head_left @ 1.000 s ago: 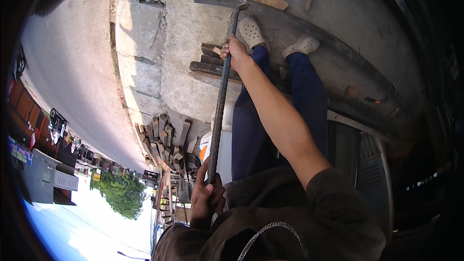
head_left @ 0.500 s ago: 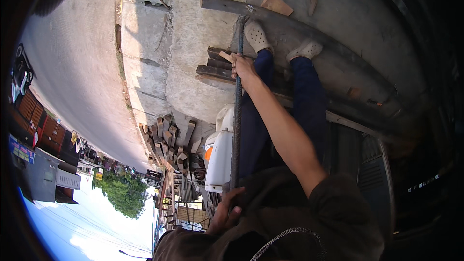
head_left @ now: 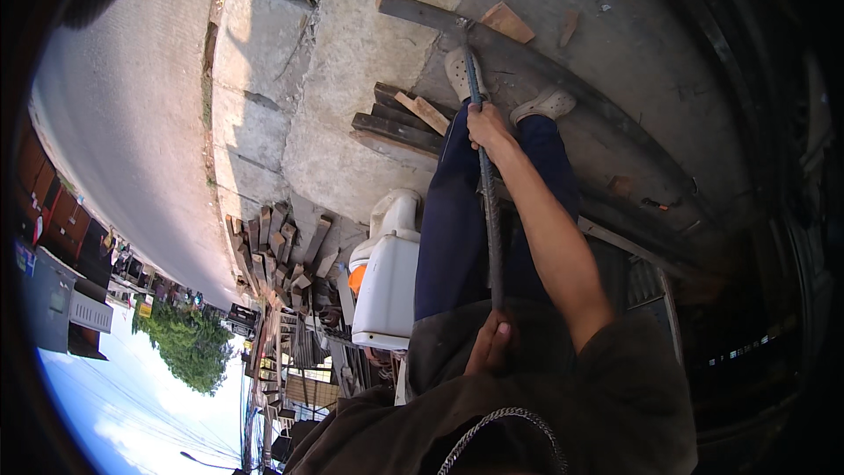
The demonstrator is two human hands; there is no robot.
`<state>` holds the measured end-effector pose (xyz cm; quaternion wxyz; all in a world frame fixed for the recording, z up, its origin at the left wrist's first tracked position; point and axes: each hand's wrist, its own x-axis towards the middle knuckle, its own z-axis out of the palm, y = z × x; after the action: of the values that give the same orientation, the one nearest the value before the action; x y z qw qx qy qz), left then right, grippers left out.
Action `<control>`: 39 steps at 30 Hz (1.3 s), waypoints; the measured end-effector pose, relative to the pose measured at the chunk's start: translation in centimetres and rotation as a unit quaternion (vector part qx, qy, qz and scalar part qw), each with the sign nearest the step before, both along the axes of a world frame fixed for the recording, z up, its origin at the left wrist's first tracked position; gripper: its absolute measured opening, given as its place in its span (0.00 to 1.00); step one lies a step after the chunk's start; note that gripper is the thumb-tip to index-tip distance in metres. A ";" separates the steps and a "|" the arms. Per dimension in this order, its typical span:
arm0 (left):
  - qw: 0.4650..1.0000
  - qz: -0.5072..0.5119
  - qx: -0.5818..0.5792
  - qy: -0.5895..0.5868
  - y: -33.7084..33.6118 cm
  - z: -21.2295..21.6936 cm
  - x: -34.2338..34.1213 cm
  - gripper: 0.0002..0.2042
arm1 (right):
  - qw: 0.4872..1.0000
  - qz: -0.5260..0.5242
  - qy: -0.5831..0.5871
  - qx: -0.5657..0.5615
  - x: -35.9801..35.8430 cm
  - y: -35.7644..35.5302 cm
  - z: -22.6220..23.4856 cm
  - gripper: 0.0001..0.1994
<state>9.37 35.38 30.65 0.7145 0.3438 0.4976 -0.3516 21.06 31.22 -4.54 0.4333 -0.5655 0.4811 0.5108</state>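
Observation:
A long ribbed steel bar (head_left: 492, 220) runs from my waist down toward my feet. My right hand (head_left: 488, 126) wraps round its far part, above my shins. My left hand (head_left: 490, 341) closes on the near end, close to my body, its fingers partly hidden. The bar's far tip lies over my light clog (head_left: 459, 75), beside a long dark wooden beam (head_left: 563, 62) on the ground; whether they touch I cannot tell. Something small and pale sticks out of the beam there.
Short dark planks (head_left: 396, 127) and a pale wood strip (head_left: 424, 112) lie left of my legs. A white toilet (head_left: 387, 286) stands nearer, beside a heap of wood offcuts (head_left: 286, 242). A wood block (head_left: 508, 23) rests beyond the beam. The road (head_left: 132, 105) runs along the left.
The bar has swung to the right, from beside my left leg to between my legs. Both hands moved right with it, and my left fingers have closed round its near end.

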 end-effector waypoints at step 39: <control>0.973 0.174 -0.148 0.014 -5.4 -1.8 0.6 0.15 | 0.994 0.096 -0.029 0.044 0.6 -2.2 3.3 0.16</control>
<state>9.99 29.94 28.83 0.8004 0.1374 0.5027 -0.2964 21.61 28.99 -1.21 0.4207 -0.6039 0.3892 0.5540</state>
